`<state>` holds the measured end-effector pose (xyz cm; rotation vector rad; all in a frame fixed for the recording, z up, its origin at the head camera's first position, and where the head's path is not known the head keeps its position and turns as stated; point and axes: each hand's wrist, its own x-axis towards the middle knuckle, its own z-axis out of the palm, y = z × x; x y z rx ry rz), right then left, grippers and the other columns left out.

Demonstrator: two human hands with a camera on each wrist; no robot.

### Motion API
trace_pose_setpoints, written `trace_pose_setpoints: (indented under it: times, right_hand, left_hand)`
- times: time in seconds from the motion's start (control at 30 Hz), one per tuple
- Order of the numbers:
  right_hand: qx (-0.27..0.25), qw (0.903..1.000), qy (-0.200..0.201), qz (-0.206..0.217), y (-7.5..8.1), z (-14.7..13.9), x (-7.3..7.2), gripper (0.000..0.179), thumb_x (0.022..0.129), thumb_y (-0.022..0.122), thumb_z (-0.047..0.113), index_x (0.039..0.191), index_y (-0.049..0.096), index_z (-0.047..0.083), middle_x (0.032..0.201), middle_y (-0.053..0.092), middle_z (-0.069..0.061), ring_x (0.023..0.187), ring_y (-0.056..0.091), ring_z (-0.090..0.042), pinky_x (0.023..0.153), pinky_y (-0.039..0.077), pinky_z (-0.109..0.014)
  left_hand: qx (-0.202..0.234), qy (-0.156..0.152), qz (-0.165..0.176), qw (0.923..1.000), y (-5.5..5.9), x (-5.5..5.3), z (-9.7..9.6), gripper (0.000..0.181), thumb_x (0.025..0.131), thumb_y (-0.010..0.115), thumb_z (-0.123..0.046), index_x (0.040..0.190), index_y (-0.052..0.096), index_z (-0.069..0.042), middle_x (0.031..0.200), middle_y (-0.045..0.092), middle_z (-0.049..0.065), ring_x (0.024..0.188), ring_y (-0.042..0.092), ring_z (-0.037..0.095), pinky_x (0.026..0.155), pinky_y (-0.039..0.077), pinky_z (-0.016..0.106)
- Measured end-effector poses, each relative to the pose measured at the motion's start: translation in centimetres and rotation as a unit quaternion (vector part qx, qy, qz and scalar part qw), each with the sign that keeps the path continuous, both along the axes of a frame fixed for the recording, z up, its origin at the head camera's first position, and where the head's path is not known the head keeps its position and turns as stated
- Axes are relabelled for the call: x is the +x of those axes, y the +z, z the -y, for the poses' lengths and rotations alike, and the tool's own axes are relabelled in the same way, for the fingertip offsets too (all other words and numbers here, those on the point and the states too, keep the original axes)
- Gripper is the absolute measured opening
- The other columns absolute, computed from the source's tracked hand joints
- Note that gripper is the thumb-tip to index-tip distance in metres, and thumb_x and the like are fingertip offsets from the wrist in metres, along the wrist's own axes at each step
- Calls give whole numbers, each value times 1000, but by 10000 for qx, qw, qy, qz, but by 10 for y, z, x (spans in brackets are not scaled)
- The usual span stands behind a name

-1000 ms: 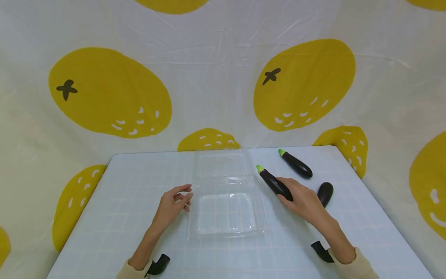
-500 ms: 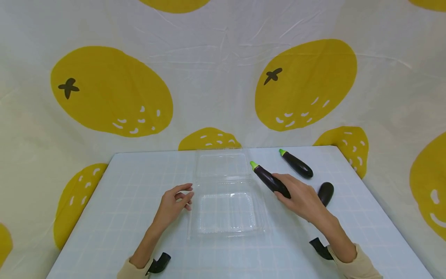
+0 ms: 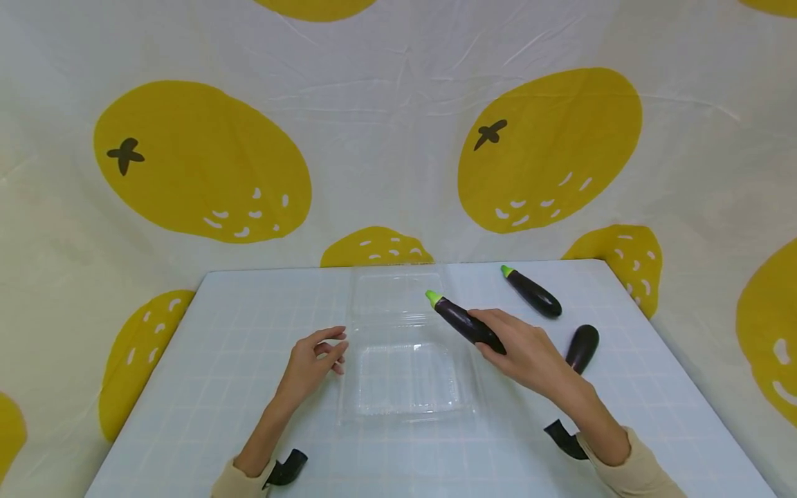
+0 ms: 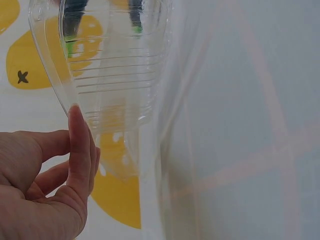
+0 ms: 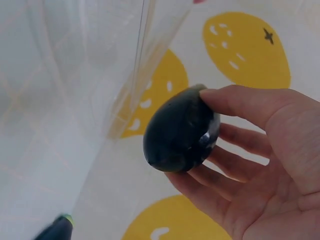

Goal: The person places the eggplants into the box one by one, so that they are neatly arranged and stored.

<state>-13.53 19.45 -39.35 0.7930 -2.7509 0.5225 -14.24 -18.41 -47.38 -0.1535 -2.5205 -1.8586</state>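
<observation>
Right hand [image 3: 529, 353] grips an eggplant [image 3: 463, 320] aloft by its blunt end, green tip overlapping the open clear container [image 3: 407, 384] in head view, left hand [image 3: 310, 361] relaxed just beside container's left side, two more eggplants [image 3: 533, 293] rightward, checked table [image 3: 243, 332] stretching left to its edge, fruit-patterned cloth [image 3: 386, 166] behind.

left hand [image 3: 309, 361]: fingers loosely bent | right hand [image 3: 528, 353]: gripping | forearms [image 3: 594, 420]: angled inward

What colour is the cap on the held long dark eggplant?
The cap is bright green, best in head view.
</observation>
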Motion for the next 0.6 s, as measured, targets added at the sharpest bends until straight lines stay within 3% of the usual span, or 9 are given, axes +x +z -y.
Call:
trace_pose_setpoints:
  times: [0.6]
  right_hand:
    - [94,9982,597,53,-3,32,1,54,88,82,11,138,61,12,127,69,-7,104,71,-23,75,62,-40]
  left_hand:
    - [-56,59,14,10000,1,1,-1,40,97,72,-9,134,63,4,118,70,19,62,68,19,65,59,23]
